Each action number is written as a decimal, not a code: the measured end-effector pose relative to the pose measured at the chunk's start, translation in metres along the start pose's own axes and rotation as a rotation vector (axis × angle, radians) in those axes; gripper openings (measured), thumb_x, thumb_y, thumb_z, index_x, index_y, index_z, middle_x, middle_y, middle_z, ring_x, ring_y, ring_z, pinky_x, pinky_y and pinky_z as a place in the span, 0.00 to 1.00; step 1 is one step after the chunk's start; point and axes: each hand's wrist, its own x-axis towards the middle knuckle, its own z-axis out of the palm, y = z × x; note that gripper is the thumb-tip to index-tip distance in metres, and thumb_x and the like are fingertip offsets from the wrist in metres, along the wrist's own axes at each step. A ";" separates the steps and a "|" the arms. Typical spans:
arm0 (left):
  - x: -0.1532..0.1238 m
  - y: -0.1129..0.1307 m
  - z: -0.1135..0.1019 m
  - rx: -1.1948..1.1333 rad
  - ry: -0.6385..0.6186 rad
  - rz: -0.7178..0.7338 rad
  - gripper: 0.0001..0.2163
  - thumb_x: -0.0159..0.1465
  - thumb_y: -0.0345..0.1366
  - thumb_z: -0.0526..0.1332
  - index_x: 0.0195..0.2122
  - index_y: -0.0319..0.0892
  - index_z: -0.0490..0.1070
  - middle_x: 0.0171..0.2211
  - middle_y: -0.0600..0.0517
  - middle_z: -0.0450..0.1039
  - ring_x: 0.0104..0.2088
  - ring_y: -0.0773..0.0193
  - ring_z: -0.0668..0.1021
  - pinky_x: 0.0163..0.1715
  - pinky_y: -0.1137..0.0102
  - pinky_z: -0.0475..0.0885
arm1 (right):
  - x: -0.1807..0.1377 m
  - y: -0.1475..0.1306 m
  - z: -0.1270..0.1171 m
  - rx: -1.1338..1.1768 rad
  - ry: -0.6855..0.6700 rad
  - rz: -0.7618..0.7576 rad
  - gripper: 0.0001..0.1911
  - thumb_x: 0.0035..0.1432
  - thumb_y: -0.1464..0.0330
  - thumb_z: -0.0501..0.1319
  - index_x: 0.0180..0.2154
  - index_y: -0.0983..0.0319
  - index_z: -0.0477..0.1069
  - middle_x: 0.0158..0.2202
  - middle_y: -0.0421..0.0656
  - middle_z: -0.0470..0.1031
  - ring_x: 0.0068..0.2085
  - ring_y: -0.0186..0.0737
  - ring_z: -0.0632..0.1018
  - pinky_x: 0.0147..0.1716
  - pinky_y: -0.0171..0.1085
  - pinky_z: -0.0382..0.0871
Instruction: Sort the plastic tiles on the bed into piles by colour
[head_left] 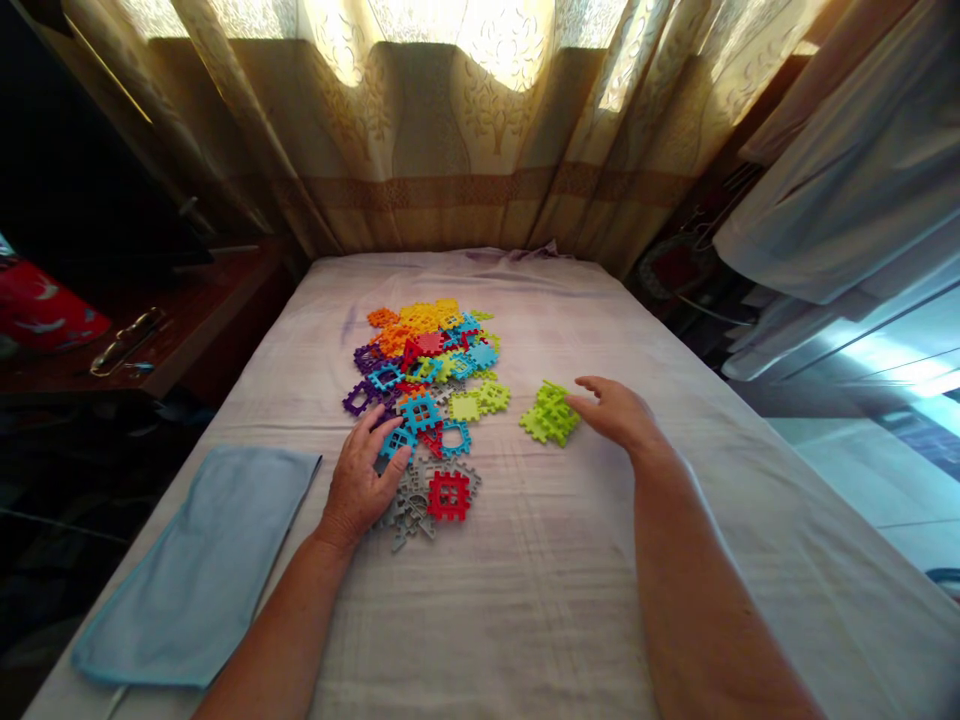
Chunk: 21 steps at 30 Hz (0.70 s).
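A heap of colourful plastic building tiles with toothed edges lies on the sheet. Yellow tiles are at its far end, with purple tiles on the left. Grey tiles and a red window tile form the near end. My left hand rests at the heap's left side, fingers spread over a blue window tile. To the right, a separate small pile of lime-green tiles stands apart. Beside it is my right hand, thumb and fingers apart, its fingertips close to the pile's right edge.
A white sheet covers the surface. On the left lies a folded light-blue cloth. Glasses rest on a brown side table. Curtains hang behind, and pale clothes hang at the right.
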 end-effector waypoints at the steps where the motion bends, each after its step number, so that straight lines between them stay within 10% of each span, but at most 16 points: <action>1: 0.000 0.000 0.000 0.000 -0.002 -0.002 0.21 0.68 0.49 0.54 0.55 0.43 0.72 0.61 0.42 0.66 0.61 0.50 0.70 0.61 0.53 0.66 | -0.001 -0.005 0.005 0.002 0.025 -0.070 0.30 0.57 0.55 0.61 0.58 0.60 0.71 0.57 0.52 0.74 0.54 0.51 0.76 0.50 0.44 0.70; 6: 0.000 0.000 0.000 -0.006 0.001 -0.005 0.21 0.68 0.49 0.54 0.54 0.43 0.72 0.62 0.42 0.66 0.62 0.50 0.69 0.61 0.52 0.66 | -0.014 -0.035 0.027 -0.095 -0.033 -0.308 0.42 0.50 0.50 0.68 0.64 0.55 0.63 0.66 0.55 0.61 0.66 0.58 0.62 0.60 0.54 0.59; 21: 0.000 0.001 0.000 -0.014 -0.013 -0.030 0.21 0.67 0.48 0.54 0.55 0.44 0.71 0.62 0.42 0.65 0.62 0.50 0.69 0.62 0.52 0.65 | -0.011 -0.029 0.025 -0.172 0.097 -0.269 0.22 0.59 0.55 0.62 0.54 0.53 0.74 0.63 0.52 0.65 0.64 0.58 0.63 0.58 0.61 0.56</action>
